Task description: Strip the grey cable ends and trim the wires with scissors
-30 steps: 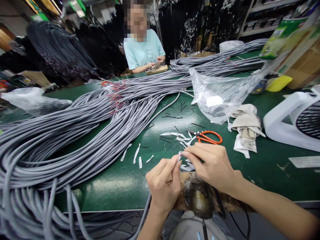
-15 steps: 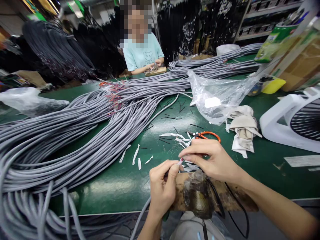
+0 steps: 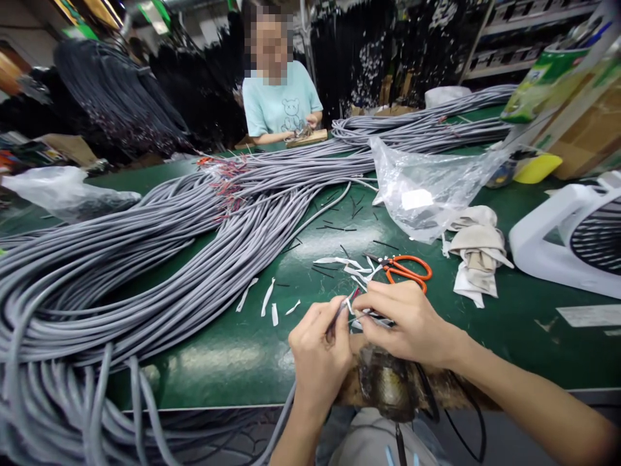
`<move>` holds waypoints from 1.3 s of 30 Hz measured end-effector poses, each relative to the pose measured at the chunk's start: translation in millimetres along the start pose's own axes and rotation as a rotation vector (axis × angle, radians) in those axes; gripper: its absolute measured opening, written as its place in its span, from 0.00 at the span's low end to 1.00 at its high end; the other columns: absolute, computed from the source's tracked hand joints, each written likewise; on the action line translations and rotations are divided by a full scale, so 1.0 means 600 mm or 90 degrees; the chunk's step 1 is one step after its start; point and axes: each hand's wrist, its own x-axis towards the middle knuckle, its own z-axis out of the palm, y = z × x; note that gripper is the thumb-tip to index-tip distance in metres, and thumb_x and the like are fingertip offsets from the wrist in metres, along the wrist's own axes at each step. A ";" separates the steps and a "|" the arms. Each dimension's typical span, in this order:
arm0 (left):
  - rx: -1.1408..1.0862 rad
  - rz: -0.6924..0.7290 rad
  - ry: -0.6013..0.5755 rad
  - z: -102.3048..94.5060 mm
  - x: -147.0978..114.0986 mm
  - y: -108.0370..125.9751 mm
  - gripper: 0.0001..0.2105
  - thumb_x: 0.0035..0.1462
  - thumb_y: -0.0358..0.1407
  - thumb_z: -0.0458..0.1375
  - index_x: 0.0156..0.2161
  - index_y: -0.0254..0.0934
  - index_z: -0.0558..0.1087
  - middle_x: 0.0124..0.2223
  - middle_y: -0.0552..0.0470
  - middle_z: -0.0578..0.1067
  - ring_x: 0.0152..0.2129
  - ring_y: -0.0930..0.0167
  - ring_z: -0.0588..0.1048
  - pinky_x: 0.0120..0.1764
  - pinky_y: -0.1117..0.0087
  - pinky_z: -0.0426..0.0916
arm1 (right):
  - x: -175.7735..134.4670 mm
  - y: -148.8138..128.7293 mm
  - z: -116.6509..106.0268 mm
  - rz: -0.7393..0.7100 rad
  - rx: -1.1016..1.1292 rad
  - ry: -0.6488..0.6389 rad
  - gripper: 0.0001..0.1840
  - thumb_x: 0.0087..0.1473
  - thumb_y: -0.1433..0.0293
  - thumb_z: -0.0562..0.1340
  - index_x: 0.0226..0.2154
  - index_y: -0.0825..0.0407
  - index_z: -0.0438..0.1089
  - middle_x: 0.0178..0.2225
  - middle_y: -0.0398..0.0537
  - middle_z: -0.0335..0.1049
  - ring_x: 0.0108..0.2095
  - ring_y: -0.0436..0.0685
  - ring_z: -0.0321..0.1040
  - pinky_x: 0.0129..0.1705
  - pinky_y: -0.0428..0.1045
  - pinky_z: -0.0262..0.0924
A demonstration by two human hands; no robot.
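Note:
My left hand (image 3: 320,346) is closed round the end of a grey cable (image 3: 287,408), which runs down past my wrist. Reddish wire and a white strip (image 3: 348,304) show at the cable's tip, between my two hands. Against that tip, the fingers of my right hand (image 3: 410,320) are pinched together; a thin dark piece shows by them, too small to name. Below both hands sits a grimy, brownish metal block (image 3: 385,382) on a wooden board (image 3: 451,388). Just beyond my right hand lie orange-handled scissors (image 3: 411,266) among white strips (image 3: 332,261).
Bundles of grey cable (image 3: 160,278) cover the table's left and back. A plastic bag (image 3: 412,188), crumpled cloth (image 3: 478,249) and white fan (image 3: 548,226) stand at the right. Black offcuts (image 3: 339,228) are scattered mid-table. Across it sits a co-worker in a light blue shirt (image 3: 281,103).
My right hand has shifted slightly down and turned at the cable tip, uncovering more of the scissors' handles. More of the white strip shows at the tip. The whole view has moved slightly.

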 end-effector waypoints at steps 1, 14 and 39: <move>0.013 0.024 -0.008 0.001 0.000 -0.001 0.09 0.53 0.26 0.54 0.39 0.33 0.73 0.32 0.48 0.75 0.28 0.73 0.72 0.33 0.75 0.66 | 0.001 0.002 0.000 0.013 0.006 0.004 0.07 0.49 0.76 0.54 0.29 0.55 0.68 0.21 0.42 0.61 0.20 0.46 0.55 0.22 0.43 0.48; -0.341 -0.264 -0.127 -0.015 0.001 0.005 0.14 0.57 0.40 0.50 0.30 0.31 0.72 0.20 0.55 0.61 0.16 0.78 0.58 0.19 0.76 0.53 | 0.014 0.020 -0.013 0.331 0.404 -0.196 0.05 0.46 0.71 0.58 0.27 0.56 0.66 0.18 0.34 0.44 0.18 0.43 0.41 0.19 0.42 0.40; 0.028 -0.053 -0.006 -0.001 -0.001 -0.005 0.07 0.55 0.30 0.53 0.35 0.31 0.73 0.27 0.49 0.73 0.22 0.73 0.70 0.27 0.75 0.63 | 0.006 0.008 0.024 0.179 0.191 -0.062 0.14 0.51 0.77 0.56 0.16 0.56 0.61 0.17 0.40 0.57 0.20 0.46 0.54 0.24 0.42 0.49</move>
